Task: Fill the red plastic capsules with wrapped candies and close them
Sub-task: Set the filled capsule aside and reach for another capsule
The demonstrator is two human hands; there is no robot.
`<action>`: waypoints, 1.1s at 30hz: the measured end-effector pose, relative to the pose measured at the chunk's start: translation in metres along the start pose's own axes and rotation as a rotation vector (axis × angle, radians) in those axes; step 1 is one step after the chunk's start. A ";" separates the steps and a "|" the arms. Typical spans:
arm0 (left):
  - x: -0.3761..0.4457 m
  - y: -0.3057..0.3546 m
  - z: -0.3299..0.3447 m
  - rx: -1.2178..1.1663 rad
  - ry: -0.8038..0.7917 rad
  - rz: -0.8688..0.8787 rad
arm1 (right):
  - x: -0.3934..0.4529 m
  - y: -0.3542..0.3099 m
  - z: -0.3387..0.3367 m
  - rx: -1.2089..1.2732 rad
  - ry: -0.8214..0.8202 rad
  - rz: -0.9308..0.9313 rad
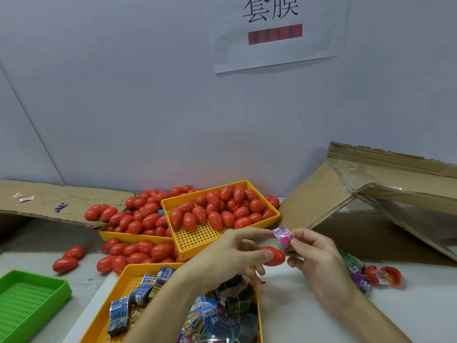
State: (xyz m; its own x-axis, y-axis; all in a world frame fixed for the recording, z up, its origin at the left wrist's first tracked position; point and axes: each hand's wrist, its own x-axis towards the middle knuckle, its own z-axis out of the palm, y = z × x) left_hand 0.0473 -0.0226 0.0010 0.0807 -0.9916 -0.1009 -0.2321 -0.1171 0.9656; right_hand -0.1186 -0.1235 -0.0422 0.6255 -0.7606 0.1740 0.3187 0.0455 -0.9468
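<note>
Now my left hand (230, 253) grips a red capsule (274, 256) while my right hand (314, 256) pinches a pink candy (283, 237) just above it; loading it likely comes next.

Plain work corner: pale wall, white tabletop.

Pale lilac-grey painted wall (148, 107) fills the upper view, w/ a thin diagonal seam at far left. White paper sign (277, 33) stuck high at centre-right, black characters plus a red bar. White flat tabletop (309, 305) below. Flattened brown cardboard sheet (49, 201) lies at left; torn brown cardboard box flap (395, 189) leans at right. Light soft, even.
</note>
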 end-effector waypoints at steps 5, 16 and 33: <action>0.000 0.001 0.001 0.006 0.016 0.031 | 0.000 -0.001 0.000 0.018 -0.029 -0.002; -0.001 -0.001 -0.002 -0.064 0.011 -0.005 | 0.000 0.000 -0.006 0.001 -0.123 -0.004; -0.002 0.000 -0.001 0.062 -0.024 0.003 | 0.002 0.003 -0.009 -0.114 -0.229 0.028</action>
State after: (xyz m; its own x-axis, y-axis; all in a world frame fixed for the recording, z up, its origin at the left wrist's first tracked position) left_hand 0.0485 -0.0210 0.0012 0.0566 -0.9929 -0.1046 -0.2919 -0.1167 0.9493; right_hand -0.1229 -0.1302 -0.0470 0.7819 -0.5931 0.1922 0.2250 -0.0192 -0.9742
